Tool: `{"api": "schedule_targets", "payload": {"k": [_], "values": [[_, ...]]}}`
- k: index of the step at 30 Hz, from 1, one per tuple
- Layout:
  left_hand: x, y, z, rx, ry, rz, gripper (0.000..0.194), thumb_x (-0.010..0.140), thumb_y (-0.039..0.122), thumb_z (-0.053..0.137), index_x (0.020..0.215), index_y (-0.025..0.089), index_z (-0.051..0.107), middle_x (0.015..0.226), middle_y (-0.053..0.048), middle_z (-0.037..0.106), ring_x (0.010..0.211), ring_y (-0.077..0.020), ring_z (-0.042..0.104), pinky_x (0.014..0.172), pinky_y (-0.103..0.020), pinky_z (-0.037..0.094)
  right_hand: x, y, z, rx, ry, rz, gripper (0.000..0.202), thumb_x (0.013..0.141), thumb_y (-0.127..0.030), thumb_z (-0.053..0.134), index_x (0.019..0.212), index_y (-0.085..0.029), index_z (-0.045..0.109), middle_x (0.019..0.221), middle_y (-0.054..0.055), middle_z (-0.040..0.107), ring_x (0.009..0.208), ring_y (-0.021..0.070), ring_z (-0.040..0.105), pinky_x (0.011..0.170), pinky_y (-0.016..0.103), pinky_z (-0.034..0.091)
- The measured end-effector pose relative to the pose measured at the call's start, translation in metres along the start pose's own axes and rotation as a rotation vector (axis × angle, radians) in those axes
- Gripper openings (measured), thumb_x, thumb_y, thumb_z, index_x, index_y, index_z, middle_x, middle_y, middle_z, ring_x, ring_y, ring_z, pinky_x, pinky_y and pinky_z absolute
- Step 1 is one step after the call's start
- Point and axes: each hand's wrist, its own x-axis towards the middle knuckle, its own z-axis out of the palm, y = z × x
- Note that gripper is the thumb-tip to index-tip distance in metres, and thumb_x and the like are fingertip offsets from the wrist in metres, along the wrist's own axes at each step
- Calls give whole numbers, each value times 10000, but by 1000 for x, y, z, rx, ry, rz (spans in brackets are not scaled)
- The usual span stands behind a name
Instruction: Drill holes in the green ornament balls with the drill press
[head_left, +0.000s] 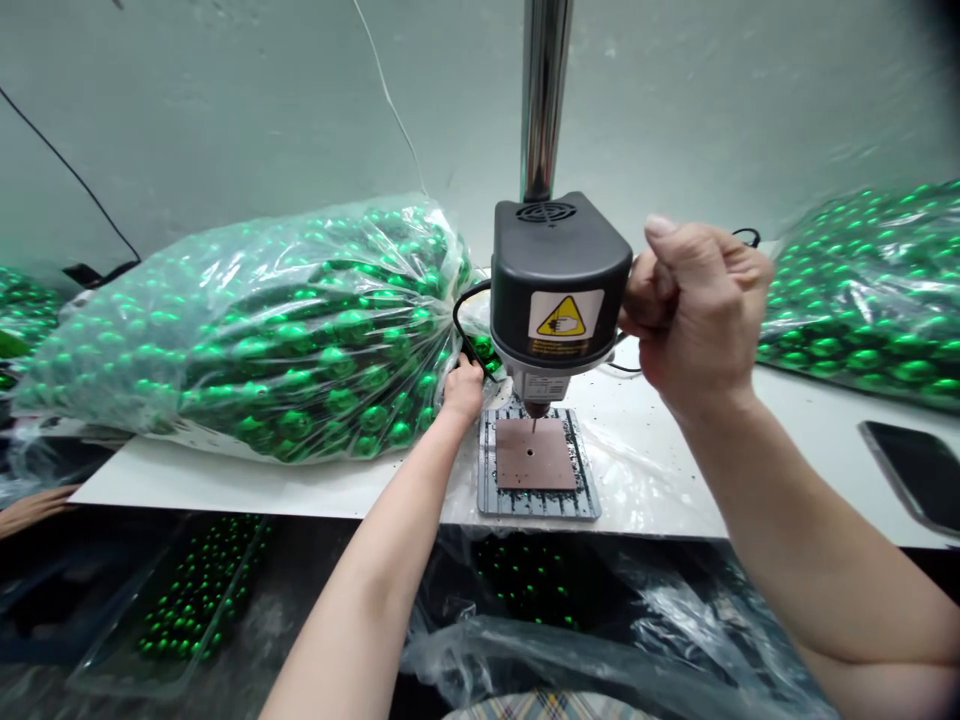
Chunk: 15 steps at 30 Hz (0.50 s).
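A small bench drill press [562, 280] with a black motor housing stands on a chrome column. My right hand [701, 300] is closed in a fist at the housing's right side, around its feed handle, which the fingers mostly hide. Below the drill bit [534, 425], a flat brown plate [525, 470] with a small dark hole lies on the grooved grey base [540, 507]. My left hand [463, 388] reaches to the mouth of a clear plastic bag [300, 340] full of shiny green balls. Its fingers are curled near some green balls [486, 350]; the fingertips are hidden.
Another bag of green balls [870, 300] lies at the right, behind a phone [915, 470]. Dark crumbs litter the base. Below the white tabletop [285, 485], a clear bin [195, 600] holds green balls. Another person's hand [34, 508] shows at far left.
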Motion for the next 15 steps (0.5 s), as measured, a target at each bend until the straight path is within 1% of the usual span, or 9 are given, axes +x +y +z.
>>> {"api": "schedule_targets", "payload": {"k": [4,6,7,9,11,13,15], "values": [[-2,3,-8,35,-36,2,386,917,152,536,1282,94,646,1341,-237,583,1140,-330,683,972,-378,518,0,0,-1,-31,-19,12,464,869,-275,697,498,-210,425,442,-55,341,374,54,256,345,263,155],[-9,3,-12,47,-51,3,415,909,103,500,1303,103,628,1365,-241,551,1110,-340,694,942,-409,534,0,0,-1,-50,-30,3,482,855,-328,730,501,-210,425,451,-55,358,375,50,266,344,256,171],[-15,1,-14,48,-39,18,438,906,86,483,1322,118,615,1387,-240,530,1101,-343,694,929,-425,539,1,0,-1,-52,-31,-3,487,841,-345,748,501,-210,428,455,-55,367,373,50,270,341,256,171],[-33,-5,-16,18,26,71,490,889,55,473,1351,162,597,1440,-233,484,1106,-350,680,923,-453,539,1,0,0,-36,-23,-11,495,813,-358,777,495,-210,427,452,-55,368,364,50,269,333,261,153],[-55,-15,-18,-88,132,127,529,859,39,511,1352,205,602,1471,-216,457,1134,-358,655,943,-477,528,1,1,1,-9,-9,-22,498,788,-345,795,489,-211,420,440,-59,355,353,48,255,325,268,125],[-77,-23,-17,-288,262,135,531,834,60,582,1332,241,626,1474,-185,457,1187,-357,623,986,-488,513,2,1,2,-4,-12,-36,510,783,-346,798,485,-211,407,432,-62,341,349,44,240,323,269,113],[-99,-27,-13,-599,370,108,497,828,144,661,1310,267,644,1441,-144,495,1209,-323,611,1008,-456,515,2,2,1,-27,-32,-51,526,802,-369,786,491,-211,393,431,-62,334,350,44,239,327,263,121]]}}
